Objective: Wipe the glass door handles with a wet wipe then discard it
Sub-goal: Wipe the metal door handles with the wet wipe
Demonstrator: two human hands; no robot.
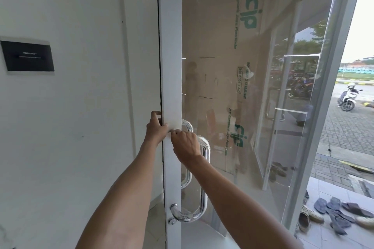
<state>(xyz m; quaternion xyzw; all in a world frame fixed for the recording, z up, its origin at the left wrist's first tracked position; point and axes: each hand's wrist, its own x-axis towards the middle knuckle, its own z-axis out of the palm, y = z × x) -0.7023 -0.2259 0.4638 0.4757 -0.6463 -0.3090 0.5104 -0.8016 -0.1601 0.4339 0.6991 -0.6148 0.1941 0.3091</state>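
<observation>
The glass door has a white frame point(170, 66) and a chrome loop handle point(203, 188) on my side. A second handle point(187, 176) shows through the glass on the far side. My left hand point(156, 129) grips the frame's edge, fingers wrapped round it and thumb on the front. My right hand point(186, 145) is just right of it, over the top of the near handle, fingertips pinched together at the frame. A pale patch between the two hands looks like the wet wipe point(174, 126); it is hard to tell apart from the white frame.
A white wall with a black plate point(28, 56) is on the left. Cardboard sheets point(232, 46) stand behind the glass. Several sandals point(334, 212) lie on the tiled floor at lower right. Outside, a paved area holds a parked scooter point(349, 98).
</observation>
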